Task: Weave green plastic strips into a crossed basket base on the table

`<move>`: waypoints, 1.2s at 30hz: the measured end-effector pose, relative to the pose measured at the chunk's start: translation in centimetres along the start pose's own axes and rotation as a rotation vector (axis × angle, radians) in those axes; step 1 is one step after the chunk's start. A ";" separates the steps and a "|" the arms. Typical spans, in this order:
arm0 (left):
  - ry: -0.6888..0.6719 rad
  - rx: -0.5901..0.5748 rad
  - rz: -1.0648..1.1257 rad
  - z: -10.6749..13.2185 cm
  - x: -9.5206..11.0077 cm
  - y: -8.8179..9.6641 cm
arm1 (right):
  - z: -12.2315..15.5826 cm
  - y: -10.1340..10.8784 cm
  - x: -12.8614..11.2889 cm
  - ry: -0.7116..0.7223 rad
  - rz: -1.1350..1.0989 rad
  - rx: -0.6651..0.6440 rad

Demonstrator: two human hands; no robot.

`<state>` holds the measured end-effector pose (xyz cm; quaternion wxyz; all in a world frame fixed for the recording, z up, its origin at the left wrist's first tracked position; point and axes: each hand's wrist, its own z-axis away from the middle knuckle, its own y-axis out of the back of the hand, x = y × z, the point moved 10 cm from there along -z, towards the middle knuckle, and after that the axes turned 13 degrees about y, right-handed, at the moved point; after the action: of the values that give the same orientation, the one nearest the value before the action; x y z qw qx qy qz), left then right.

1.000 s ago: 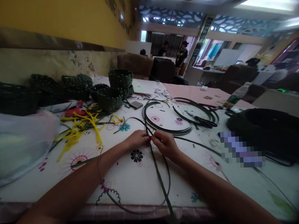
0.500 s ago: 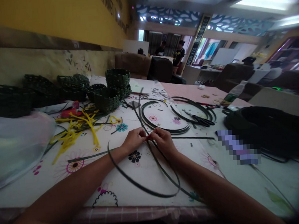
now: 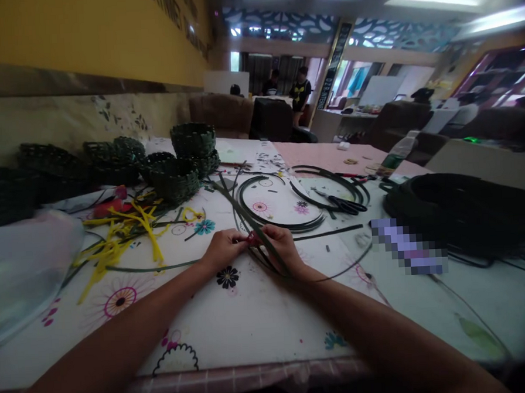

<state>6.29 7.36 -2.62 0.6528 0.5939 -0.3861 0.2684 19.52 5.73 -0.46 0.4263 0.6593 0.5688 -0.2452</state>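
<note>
My left hand (image 3: pixel 224 246) is closed in a pinch at a small red piece (image 3: pixel 253 238), too small to name for sure. Facing it, my right hand (image 3: pixel 283 246) is closed on dark green weaving strips (image 3: pixel 236 205), which cross at the fingers. One strip runs up and away to the left, and a thin end curves out to the right past my wrist. Exactly how the red piece sits against the strips is hidden by my fingers. Beyond my hands, several more strips lie in a coil (image 3: pixel 285 223) on the flowered tablecloth (image 3: pixel 252 332).
Woven green baskets (image 3: pixel 173 180) stand at the back left, near yellow strips (image 3: pixel 152 231) and a plastic bag (image 3: pixel 28 267). Scissors (image 3: pixel 344 204), a bottle (image 3: pixel 398 153) and a large dark coil (image 3: pixel 461 215) are on the right. People (image 3: pixel 300 92) are in the far background.
The strip loop that reached toward the table's front edge has swung up and to the right. More of the red piece now shows between my fingers. The view has shifted slightly.
</note>
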 end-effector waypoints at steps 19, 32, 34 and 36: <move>-0.112 0.038 -0.246 0.2 1.3 -0.5 | 0.3 -3.2 -5.2 0.552 0.329 -0.322; -0.187 -0.016 -0.322 0.3 1.5 -1.1 | -0.4 -2.3 0.1 0.070 -0.054 -0.377; -0.208 -0.030 -0.331 0.4 1.7 -1.1 | -0.1 -2.4 0.7 -0.046 -0.258 -0.337; -0.217 -0.041 -0.337 0.5 1.9 -1.1 | 0.1 -2.5 1.1 -0.127 -0.371 -0.300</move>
<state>8.15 6.47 -1.69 0.6552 0.6620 -0.3547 0.0819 17.39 6.24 -2.11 0.5018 0.4562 0.6823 -0.2731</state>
